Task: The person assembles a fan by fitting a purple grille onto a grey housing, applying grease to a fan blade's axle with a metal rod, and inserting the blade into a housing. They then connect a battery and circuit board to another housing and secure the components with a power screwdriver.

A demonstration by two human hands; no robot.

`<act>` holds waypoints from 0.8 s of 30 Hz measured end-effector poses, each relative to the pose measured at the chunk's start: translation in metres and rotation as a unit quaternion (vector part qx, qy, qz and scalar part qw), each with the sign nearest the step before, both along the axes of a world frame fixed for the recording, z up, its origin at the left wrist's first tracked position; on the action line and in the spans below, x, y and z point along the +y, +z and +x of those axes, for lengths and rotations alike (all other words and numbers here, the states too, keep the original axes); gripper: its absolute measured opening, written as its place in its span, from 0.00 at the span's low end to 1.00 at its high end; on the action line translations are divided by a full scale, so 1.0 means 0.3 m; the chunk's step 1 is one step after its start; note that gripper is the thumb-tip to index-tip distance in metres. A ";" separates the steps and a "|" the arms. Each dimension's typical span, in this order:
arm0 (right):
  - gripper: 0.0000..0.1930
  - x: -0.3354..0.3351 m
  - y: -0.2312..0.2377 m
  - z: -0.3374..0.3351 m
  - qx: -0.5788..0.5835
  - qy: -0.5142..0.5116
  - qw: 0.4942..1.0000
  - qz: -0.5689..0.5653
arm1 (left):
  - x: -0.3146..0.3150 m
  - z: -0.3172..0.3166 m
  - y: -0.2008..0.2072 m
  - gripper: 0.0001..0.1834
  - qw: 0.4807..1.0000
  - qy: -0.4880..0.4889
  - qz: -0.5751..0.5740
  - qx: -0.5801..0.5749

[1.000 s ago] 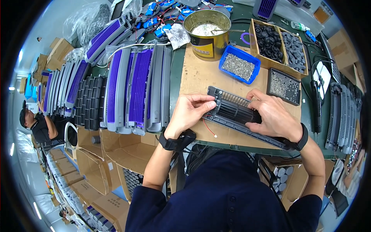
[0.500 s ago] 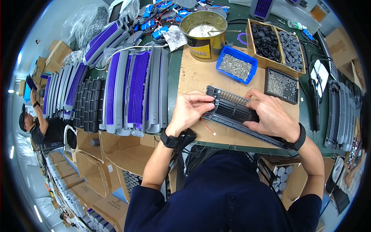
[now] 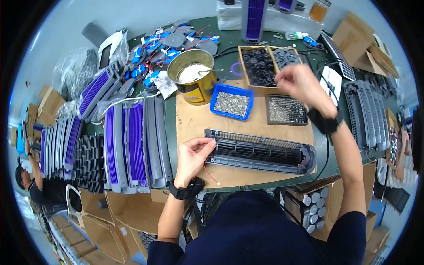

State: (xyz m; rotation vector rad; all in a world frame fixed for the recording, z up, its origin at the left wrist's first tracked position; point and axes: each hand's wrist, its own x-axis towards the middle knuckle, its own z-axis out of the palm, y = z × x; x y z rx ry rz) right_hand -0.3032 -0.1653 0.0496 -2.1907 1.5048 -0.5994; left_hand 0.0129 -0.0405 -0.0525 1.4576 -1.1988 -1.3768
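- purple-and-grey panels (image 3: 135, 145) left of the left hand (image 3: 193, 157)
- left hand, thumb and fingers pinching one end of a grey housing (image 3: 265, 167)
- that housing, black roller (image 3: 258, 151) inside, just right of the left hand
- right hand (image 3: 304, 86) near the wooden box (image 3: 258, 91), blurred, fingers curled; cannot tell if pinching anything

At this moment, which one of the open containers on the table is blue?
The rectangular tray of small metal pieces, between the round bucket and the dark tray; none of the others is blue.
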 end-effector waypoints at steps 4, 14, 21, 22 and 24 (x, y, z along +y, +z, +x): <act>0.15 -0.198 -0.136 -0.212 0.166 -0.099 0.973 -0.129 | -0.019 -0.012 0.008 0.12 0.999 0.009 -0.030 0.005; 0.09 -0.174 -0.114 -0.097 0.027 -0.118 0.948 -0.296 | -0.030 0.042 0.127 0.12 0.989 0.036 -0.129 -0.056; 0.09 -0.181 -0.104 -0.116 0.091 -0.166 0.946 -0.263 | -0.036 0.024 0.191 0.11 0.985 0.010 -0.165 -0.050; 0.09 -0.187 -0.104 -0.108 0.073 -0.178 0.935 -0.299 | -0.033 0.024 0.192 0.10 0.984 0.006 -0.166 -0.056; 0.10 -0.166 -0.082 -0.071 -0.052 -0.186 0.948 -0.253 | -0.028 0.034 0.188 0.10 0.985 0.014 -0.163 -0.053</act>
